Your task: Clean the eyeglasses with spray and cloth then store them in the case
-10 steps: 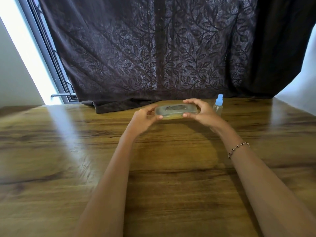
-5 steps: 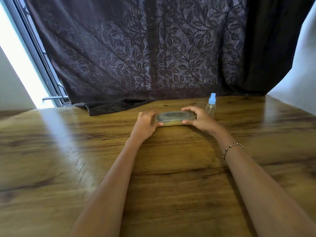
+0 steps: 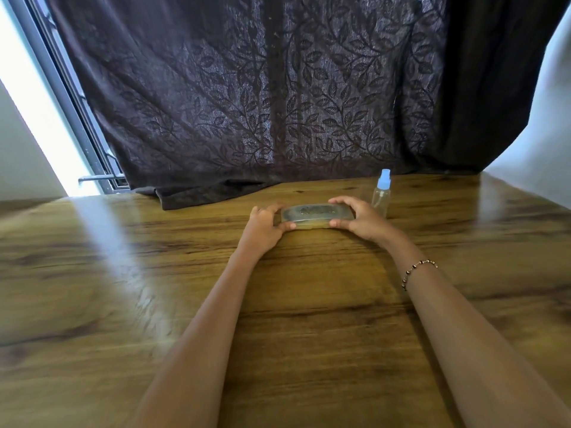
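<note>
Eyeglasses case (image 3: 317,215) is back down on the table (image 3: 123,273), near the middle of its far edge, with both hands on it.

A second ago I saw it held clear of the wood; now it lies flat with the lid shut. The left hand (image 3: 262,228) curls round its left end and the right hand (image 3: 363,219) round its right end. A dark shape shows through the lid; I take it for the glasses, so I judge storing is nearly done. The spray bottle (image 3: 381,196) stands just beside the right hand. The curtain (image 3: 247,103) hem lies on the far edge, and I see no cloth.
</note>
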Tool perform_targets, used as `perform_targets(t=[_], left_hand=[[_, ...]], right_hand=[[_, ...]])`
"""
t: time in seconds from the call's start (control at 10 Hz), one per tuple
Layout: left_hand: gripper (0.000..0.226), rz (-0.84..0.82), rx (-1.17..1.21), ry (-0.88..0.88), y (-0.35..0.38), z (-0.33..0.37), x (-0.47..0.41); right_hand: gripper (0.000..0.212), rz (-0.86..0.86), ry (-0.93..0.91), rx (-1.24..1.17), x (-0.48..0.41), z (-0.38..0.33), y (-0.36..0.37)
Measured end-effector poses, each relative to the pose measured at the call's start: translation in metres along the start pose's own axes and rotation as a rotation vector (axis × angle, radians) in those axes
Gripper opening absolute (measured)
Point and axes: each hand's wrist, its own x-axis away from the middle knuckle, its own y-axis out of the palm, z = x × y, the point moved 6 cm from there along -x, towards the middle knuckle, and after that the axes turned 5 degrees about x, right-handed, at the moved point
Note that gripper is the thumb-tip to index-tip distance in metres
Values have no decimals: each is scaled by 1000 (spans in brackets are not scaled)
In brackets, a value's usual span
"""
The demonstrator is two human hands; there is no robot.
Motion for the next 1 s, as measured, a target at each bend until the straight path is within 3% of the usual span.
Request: perform_targets(t=[0.4,0.7,0.8,1.0], left_hand=[[77,-77,25,-18,9,1,2],[53,148,-44,162,-3,17,3],[55,205,-175,173,-3,22,7],[55,344,-247,134,-10,30,-2]], right_hand=[[62,2,7,-33,-2,-3,-4],[47,150,-172,229,3,-33,9],[55,228,-254,409,6,-44,17],[64,316,-285,543,-10,-59,19]])
